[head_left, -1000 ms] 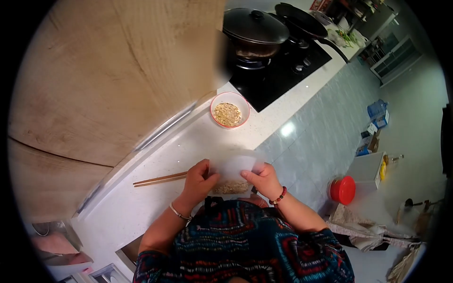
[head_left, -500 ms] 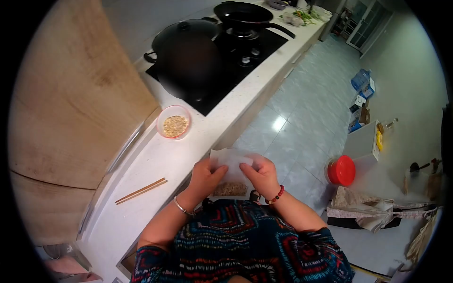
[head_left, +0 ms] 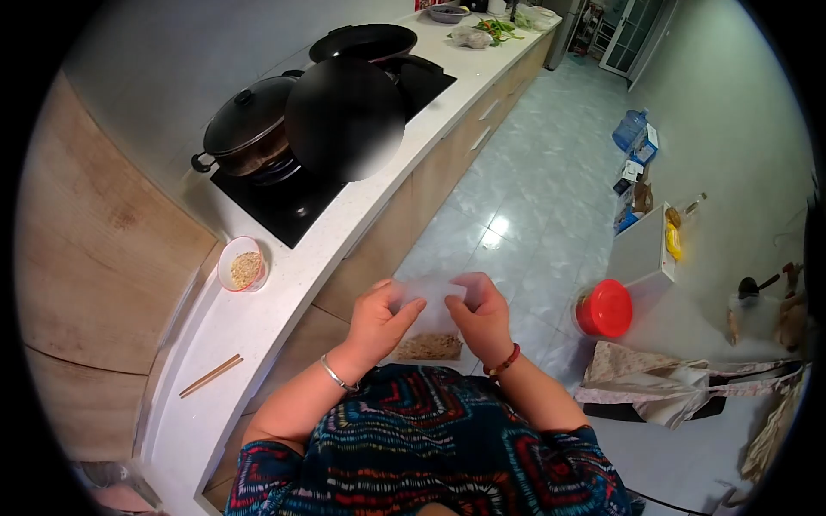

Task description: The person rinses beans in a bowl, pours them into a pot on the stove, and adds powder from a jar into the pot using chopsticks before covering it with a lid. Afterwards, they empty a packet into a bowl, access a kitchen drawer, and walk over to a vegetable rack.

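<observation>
My left hand [head_left: 381, 320] and my right hand [head_left: 483, 325] pinch the upper part of a translucent plastic bag [head_left: 430, 320] in front of my body. Thumbs lie on the near side, with the other fingers mostly hidden behind the plastic. Brownish flakes [head_left: 430, 347] rest in the bag's bottom. On the counter to the left stands a small clear cup [head_left: 231, 265] with a reddish rim, holding similar pale flakes [head_left: 247, 268]. A pair of chopsticks [head_left: 211, 377] lies on the counter nearer to me.
A lidded pot [head_left: 249, 125] and a black wok [head_left: 366, 41] sit on the black stove [head_left: 301, 211]; a dark blurred patch covers part of it. Greens [head_left: 496, 32] lie farther along the white counter [head_left: 292, 297]. A red-lidded bucket [head_left: 605, 308] stands at the right.
My view has turned, so the stove, cup and chopsticks appear farther left, and more of the cabinet fronts shows. Both hands still hold the bag in front of my body.
</observation>
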